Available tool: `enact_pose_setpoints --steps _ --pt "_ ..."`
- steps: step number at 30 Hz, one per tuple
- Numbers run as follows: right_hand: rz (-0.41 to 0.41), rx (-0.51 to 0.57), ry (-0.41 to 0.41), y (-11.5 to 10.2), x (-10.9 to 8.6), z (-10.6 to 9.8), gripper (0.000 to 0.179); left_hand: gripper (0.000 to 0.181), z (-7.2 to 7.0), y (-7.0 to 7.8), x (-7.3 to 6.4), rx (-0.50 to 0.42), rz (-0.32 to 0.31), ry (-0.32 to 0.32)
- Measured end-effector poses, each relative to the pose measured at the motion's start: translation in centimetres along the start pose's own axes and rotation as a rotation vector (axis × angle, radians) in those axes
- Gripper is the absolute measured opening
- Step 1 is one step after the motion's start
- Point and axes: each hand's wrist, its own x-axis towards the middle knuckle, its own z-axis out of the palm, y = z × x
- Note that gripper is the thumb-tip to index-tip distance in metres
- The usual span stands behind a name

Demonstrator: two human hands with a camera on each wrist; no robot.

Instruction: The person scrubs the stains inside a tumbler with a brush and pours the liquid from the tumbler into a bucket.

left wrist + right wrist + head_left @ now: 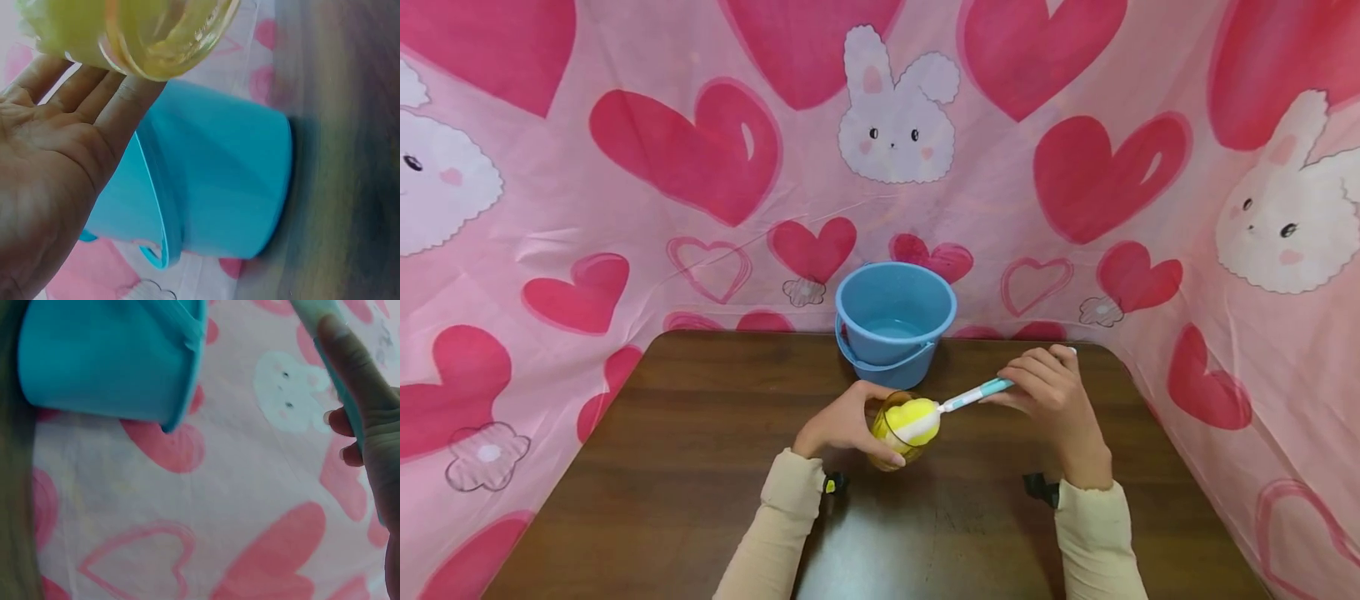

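An amber glass cup [889,457] is held in my left hand [848,421], thumb and fingers around its sides, above the table. My right hand [1051,396] grips the teal and white handle of a sponge bottle brush [973,395]. The brush's yellow and white sponge head sits at the mouth of the cup, partly inside it. In the left wrist view, the cup [175,37] lies across the fingers of my left hand [56,150]. In the right wrist view, my right hand [375,419] curls around the handle [340,381]; the sponge head is out of that frame.
A blue bucket [887,367] with its handle hanging down stands at the back of the brown wooden table [715,467], just beyond the cup. Some water appears in its bottom. Pink cloth [820,200] with hearts and rabbits hangs behind and at both sides.
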Motion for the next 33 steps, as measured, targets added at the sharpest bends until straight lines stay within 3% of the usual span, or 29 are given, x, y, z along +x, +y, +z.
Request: enact_pose_setpoints --steps 7,19,26,33 --pt "0.033 0.016 -0.053 0.5 -0.5 0.9 0.05 0.069 -0.3 -1.0 -0.1 -0.016 -0.033 -0.005" --pt "0.102 0.001 -0.025 1.6 -1.0 -2.4 0.053 0.074 1.1 -0.7 1.0 -0.05 -0.013 -0.048" --pt "0.103 0.018 0.063 1.8 -0.8 -2.4 0.054 0.073 0.9 -0.4 1.1 0.026 0.0 -0.032" --pt "0.031 0.018 -0.065 0.8 -0.3 -0.5 0.049 0.067 0.5 -0.7 0.7 0.086 -0.008 -0.015"
